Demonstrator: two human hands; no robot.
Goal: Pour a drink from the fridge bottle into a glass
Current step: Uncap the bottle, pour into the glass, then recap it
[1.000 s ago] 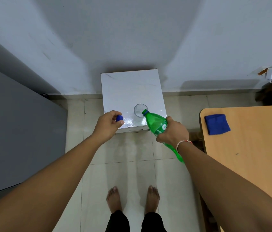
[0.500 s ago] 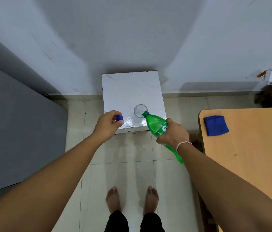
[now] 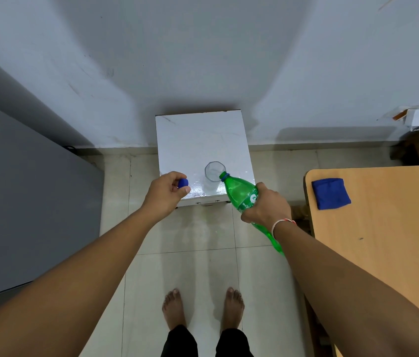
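A clear glass [image 3: 214, 173] stands near the front edge of a small white table [image 3: 198, 135]. My right hand [image 3: 267, 206] grips a green plastic bottle [image 3: 240, 193] around its middle. The bottle is tilted, and its open neck rests at the glass's right rim. My left hand [image 3: 167, 193] hovers at the table's front left corner, pinching the blue bottle cap [image 3: 183, 182] between thumb and fingers. I cannot make out liquid in the glass.
A grey fridge side [image 3: 23, 202] fills the left. A wooden table [image 3: 388, 228] on the right carries a blue cloth [image 3: 330, 193]. The white wall stands close behind the small table. My bare feet [image 3: 203, 307] are on the tiled floor.
The bottle's neck has stayed at the glass rim, shifting only slightly. My left hand keeps the cap in the same spot. The view has drifted a little.
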